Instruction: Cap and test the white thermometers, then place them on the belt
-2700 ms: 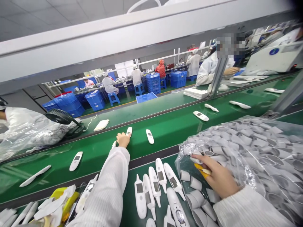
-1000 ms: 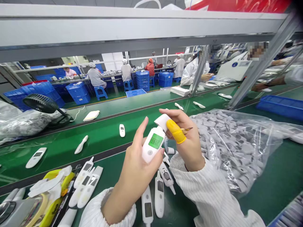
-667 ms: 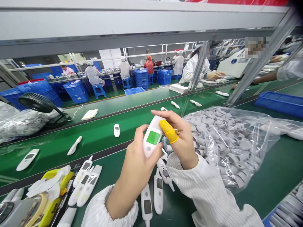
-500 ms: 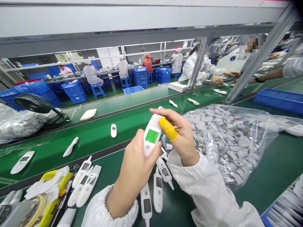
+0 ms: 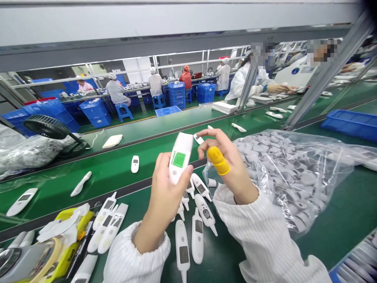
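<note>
My left hand (image 5: 166, 182) grips a white handheld thermometer (image 5: 182, 143) upright, its square screen lit green, with my thumb along its lower right side. To the right of it, apart from the thermometer, my right hand (image 5: 229, 165) is raised with bent, spread fingers and nothing between them. A yellow finger cot (image 5: 218, 160) covers its thumb. Below both hands, several white thermometers with narrow tips lie on the green bench, among them one with a dark screen (image 5: 197, 236) and one showing a round opening (image 5: 206, 214).
A clear bag of grey-white caps (image 5: 273, 165) lies at the right. Beyond the bench runs a green belt (image 5: 108, 173) carrying spaced thermometers. At left are a black fan (image 5: 44, 127), a yellow tray (image 5: 63, 251) and more thermometers (image 5: 113, 230). Co-workers sit across the belt.
My right hand has let go of the thermometer and moved right. My left hand has shifted slightly left and up with it. Pieces on the belt have moved left.
</note>
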### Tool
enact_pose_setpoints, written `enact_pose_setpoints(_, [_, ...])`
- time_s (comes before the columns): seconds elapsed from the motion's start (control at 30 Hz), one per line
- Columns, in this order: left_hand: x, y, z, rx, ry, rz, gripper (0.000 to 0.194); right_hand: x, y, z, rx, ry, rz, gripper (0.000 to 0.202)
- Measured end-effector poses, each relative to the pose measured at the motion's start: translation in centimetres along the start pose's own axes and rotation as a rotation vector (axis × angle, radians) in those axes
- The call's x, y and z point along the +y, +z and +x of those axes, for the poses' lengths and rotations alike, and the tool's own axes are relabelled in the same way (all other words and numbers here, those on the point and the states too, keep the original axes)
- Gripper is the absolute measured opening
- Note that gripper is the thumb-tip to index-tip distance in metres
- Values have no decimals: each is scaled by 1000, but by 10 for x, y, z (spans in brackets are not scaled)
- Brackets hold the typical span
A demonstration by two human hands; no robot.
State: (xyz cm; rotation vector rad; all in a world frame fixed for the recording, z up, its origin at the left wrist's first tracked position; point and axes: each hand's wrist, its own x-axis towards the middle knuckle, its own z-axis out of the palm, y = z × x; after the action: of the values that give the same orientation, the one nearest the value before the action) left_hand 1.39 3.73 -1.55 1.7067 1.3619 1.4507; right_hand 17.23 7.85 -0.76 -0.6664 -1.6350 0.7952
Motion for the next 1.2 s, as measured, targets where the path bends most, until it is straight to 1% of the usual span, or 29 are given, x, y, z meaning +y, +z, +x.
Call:
enact_pose_setpoints(0.03, [-2,-2,3,-25,-51,-151,31,0,-1,0,-7,5,-39,34])
enact_pose_setpoints(0.07, [-3,-4,5,-75,-91,-299,40,-2,0,-1,2,-3,-95,28])
enact_pose_setpoints(0.1, [-4,-6,7,-126,-107,-422,47,-3,1,-1,22,-33,-161,24])
enact_pose_setpoints(0.13, [-5,-8,8,-163,-102,-510,50,-5,3,-2,40,-87,-231,21])
enact_pose_setpoints(0.17, [-4,-8,8,-178,-87,-566,47,-8,6,-2,49,-159,-301,18])
enact_pose_setpoints(0.23, [-3,-9,7,-160,-62,-631,38,-11,12,-3,32,-313,-440,14])
enact_pose_setpoints(0.3, [-1,-8,5,-133,-57,-666,31,-13,16,-3,4,-401,-561,14])
enact_pose_setpoints(0.4, [1,-8,2,-136,-43,-659,28,-12,19,-5,-13,-410,-710,13])
enact_pose_setpoints(0.53, [2,-10,0,-123,4,-561,36,-13,20,-8,13,-424,-809,15])
enact_pose_setpoints(0.6, [4,-10,-1,-85,28,-430,37,-13,20,-8,18,-439,-850,15])
enact_pose_setpoints(0.67, [6,-10,-3,-29,76,-234,36,-12,20,-8,8,-441,-883,15])
enact_pose_setpoints(0.73, [8,-10,-4,21,87,-121,35,-10,20,-7,-28,-411,-832,15])
enact_pose_setpoints(0.77, [8,-10,-4,31,59,-134,34,-9,19,-6,-59,-380,-770,15])
enact_pose_setpoints(0.8, [9,-11,-4,23,14,-199,34,-8,19,-5,-94,-340,-691,15])
enact_pose_setpoints(0.83, [9,-12,-3,-17,-45,-301,32,-7,19,-4,-131,-305,-602,16])
enact_pose_setpoints(0.9, [8,-15,0,-169,-160,-531,23,-6,20,-2,-184,-262,-444,17])
enact_pose_setpoints(0.93, [7,-17,2,-244,-203,-619,20,-5,20,-1,-177,-271,-398,16])
enact_pose_setpoints(0.97, [6,-20,4,-300,-238,-680,18,-5,21,-1,-148,-310,-382,14])
enact_pose_setpoints(1.03, [5,-23,7,-347,-285,-718,18,-6,22,-1,-81,-438,-446,4])
enact_pose_setpoints(1.07, [5,-25,8,-353,-298,-710,18,-6,22,-1,-66,-500,-509,6])
enact_pose_setpoints(1.1, [5,-26,9,-371,-309,-702,19,-6,22,-1,-69,-553,-570,12])
enact_pose_setpoints(1.17, [5,-27,9,-433,-327,-697,26,-5,22,-1,-99,-603,-654,21])
enact_pose_setpoints(1.2, [5,-28,9,-460,-334,-696,33,-5,22,-1,-100,-610,-662,23])
